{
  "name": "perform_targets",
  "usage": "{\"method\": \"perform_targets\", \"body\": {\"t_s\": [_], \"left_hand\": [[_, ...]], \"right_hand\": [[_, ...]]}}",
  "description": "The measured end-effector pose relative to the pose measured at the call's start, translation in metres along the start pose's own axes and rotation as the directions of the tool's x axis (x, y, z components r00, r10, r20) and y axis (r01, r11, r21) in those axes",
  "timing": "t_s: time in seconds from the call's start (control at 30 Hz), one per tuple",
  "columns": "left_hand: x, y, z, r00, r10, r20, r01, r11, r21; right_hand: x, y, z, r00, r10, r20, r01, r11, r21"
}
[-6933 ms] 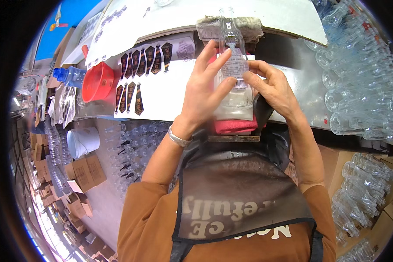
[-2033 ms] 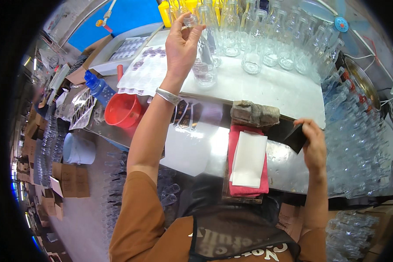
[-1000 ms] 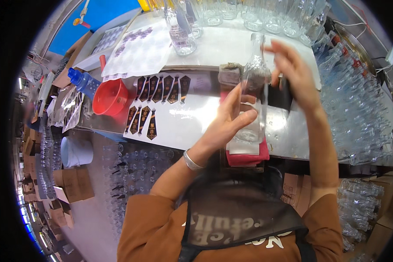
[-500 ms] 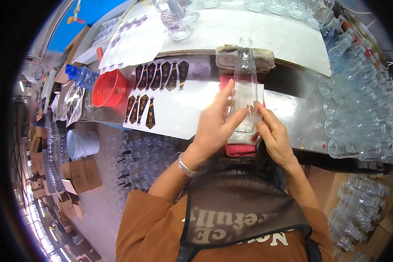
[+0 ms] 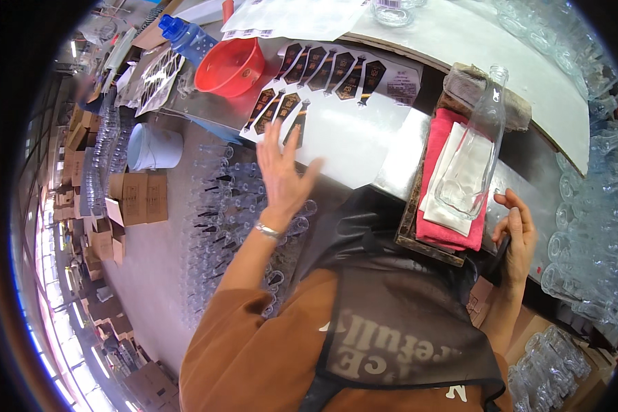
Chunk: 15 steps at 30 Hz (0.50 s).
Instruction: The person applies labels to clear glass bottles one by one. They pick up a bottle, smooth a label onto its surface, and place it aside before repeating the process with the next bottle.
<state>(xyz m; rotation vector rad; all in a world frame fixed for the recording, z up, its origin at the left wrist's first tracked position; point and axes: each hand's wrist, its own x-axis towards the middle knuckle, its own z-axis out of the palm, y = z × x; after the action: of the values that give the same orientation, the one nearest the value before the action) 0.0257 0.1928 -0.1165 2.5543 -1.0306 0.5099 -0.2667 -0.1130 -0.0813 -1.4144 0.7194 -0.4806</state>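
Note:
My left hand (image 5: 285, 172) reaches over the near edge of a white label sheet (image 5: 336, 154), fingers spread. Its fingertips overlap the lower end of a black tie-shaped label (image 5: 296, 125), and I cannot tell whether they touch it. A clear glass bottle (image 5: 477, 147) lies tilted, its neck on a rolled grey cloth (image 5: 519, 108) and its body on folded white cloth over a red towel (image 5: 429, 230). My right hand (image 5: 518, 233) is right of the bottle, apart from it, with fingers curled. A dark curved piece (image 5: 502, 250) shows against its palm; what it is stays unclear.
A red bowl (image 5: 230, 67) and a blue water bottle (image 5: 185, 40) stand beyond the labels. Many glass bottles (image 5: 580, 254) crowd the right side, others stand on the floor at left (image 5: 216, 226). A white bucket (image 5: 154, 147) and cardboard boxes (image 5: 141, 198) are farther left.
Both hands have come off the glass bottle, which now rests on the cloths. My left hand has moved left to the labels; my right has drawn slightly aside. The view has turned leftward.

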Motion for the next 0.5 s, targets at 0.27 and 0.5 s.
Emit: {"method": "perform_targets", "body": {"t_s": [0.27,0.5], "left_hand": [[-0.014,-0.042,-0.010,0.983,0.157,0.093,-0.146,0.983,-0.113],[0.027,-0.009,-0.027,0.701,-0.339,0.627,0.686,0.082,-0.723]], "right_hand": [[0.002,-0.010,0.013,0.999,-0.038,-0.025,0.037,0.999,-0.030],[-0.005,-0.006,-0.016,0.989,-0.028,-0.144,0.026,1.000,-0.016]]}}
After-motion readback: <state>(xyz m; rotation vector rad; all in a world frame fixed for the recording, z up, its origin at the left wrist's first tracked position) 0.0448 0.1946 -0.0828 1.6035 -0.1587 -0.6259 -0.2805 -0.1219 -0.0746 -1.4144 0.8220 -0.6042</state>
